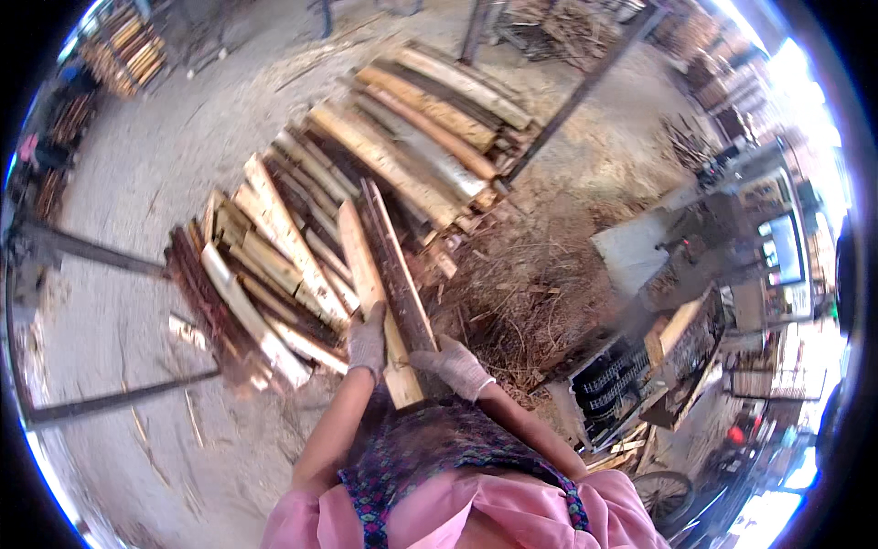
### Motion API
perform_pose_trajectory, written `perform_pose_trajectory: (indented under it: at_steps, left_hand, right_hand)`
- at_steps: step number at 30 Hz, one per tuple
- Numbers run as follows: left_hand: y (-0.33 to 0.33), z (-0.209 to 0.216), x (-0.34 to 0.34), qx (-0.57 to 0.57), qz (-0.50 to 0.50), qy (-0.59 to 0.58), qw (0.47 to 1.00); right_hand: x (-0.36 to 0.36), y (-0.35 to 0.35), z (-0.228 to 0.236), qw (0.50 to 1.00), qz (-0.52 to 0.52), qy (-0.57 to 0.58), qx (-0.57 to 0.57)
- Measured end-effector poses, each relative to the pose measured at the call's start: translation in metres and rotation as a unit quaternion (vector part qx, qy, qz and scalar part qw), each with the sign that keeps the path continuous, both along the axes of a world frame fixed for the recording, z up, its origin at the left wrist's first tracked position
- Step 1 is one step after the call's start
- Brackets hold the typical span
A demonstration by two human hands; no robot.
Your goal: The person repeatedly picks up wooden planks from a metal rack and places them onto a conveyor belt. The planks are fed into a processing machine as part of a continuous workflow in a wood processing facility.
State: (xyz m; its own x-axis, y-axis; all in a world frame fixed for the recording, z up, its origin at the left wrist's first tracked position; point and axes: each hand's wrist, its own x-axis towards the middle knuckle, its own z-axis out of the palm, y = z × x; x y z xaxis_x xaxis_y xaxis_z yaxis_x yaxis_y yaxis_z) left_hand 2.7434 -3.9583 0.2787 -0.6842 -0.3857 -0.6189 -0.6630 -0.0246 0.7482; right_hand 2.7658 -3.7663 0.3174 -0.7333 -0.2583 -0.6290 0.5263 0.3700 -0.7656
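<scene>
My left hand [367, 346], in a whitish glove, grips the left edge of a pale wooden board [370, 284]. Beside it, at a slight angle, lies a dark, bark-covered wood slab [400, 274] with a light edge, and my gloved right hand [454, 368] is closed on its near end. Both pieces slant up and away from my body, and their far ends overlap a large stack of wood slabs [389, 160] in front of me. The fingers are partly hidden by the wood.
A machine [677, 348] with a black chain-like bed stands at the right, with a piece of wood on it. Bark scraps [521, 316] litter the ground between stack and machine. Metal frame bars [585, 96] rise beside the stack; another frame [119, 400] stands at the left.
</scene>
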Motion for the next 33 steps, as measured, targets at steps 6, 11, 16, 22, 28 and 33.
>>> perform_pose_trajectory:
  at_steps: [6, 11, 16, 22, 28, 33]
  left_hand:
    - [0.03, -0.029, -0.008, 0.124, 0.03, 0.129, 0.983]
    - [0.082, 0.01, -0.016, 0.037, -0.042, 0.151, 0.987]
    - [0.085, -0.037, -0.043, -0.08, -0.095, 0.291, 0.949]
    - [0.145, 0.082, -0.059, 0.09, -0.121, 0.333, 0.931]
    - [0.193, 0.148, -0.054, 0.118, -0.231, 0.39, 0.884]
    - [0.264, 0.169, -0.032, 0.166, -0.425, 0.386, 0.802]
  right_hand:
    - [-0.022, 0.03, 0.028, 0.977, 0.078, 0.071, 0.186]
    - [-0.014, 0.056, 0.065, 0.979, 0.023, 0.06, 0.195]
    - [-0.012, 0.074, 0.097, 0.969, -0.009, 0.142, 0.204]
    - [0.001, 0.102, 0.126, 0.943, -0.086, 0.241, 0.211]
    - [0.004, 0.174, 0.134, 0.935, -0.262, 0.238, -0.013]
    - [0.011, 0.209, 0.133, 0.849, -0.426, 0.302, -0.085]
